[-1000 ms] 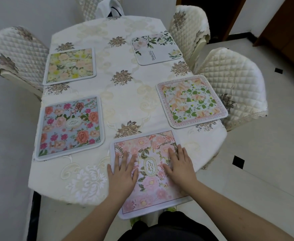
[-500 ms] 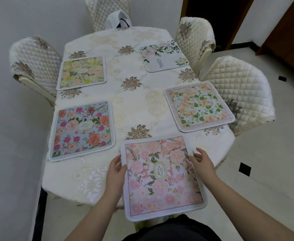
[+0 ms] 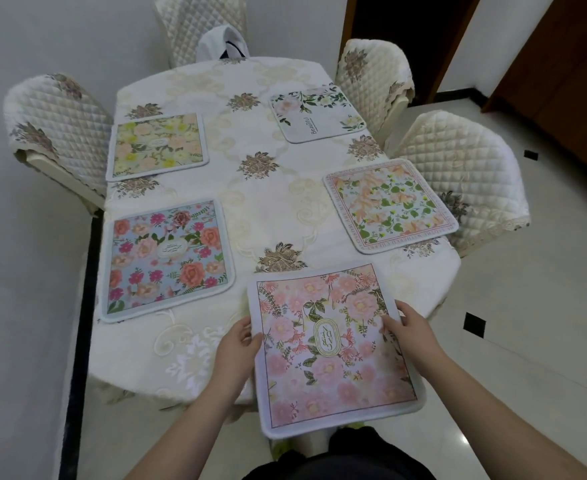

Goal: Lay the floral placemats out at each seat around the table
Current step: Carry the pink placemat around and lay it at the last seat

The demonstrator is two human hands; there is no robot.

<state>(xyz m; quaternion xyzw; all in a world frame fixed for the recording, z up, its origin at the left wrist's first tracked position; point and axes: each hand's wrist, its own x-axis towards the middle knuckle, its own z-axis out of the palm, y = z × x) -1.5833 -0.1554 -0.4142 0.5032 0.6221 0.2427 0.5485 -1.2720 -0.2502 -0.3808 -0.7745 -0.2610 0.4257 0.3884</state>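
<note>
Pink placemat (image 3: pixel 333 355), gripped at its side edges by left hand (image 3: pixel 236 355) and right hand (image 3: pixel 411 336), overhangs the counter's (image 3: pixel 257 209) near end; four others already lie placed.

Arms: two forearms, bare with no sleeves in view
Wrists: no watch, band or bracelet visible
Left hand (image 3: pixel 237 355): no glove, no ring visible
Right hand (image 3: pixel 410 332): no glove, no ring visible
Clothing: dark, black-looking garment (image 3: pixel 337 460) at the bottom edge, under the arms
Footwear: a sliver of yellow-green (image 3: pixel 280 446) beside the dark garment; too little shows to tell what it is
</note>
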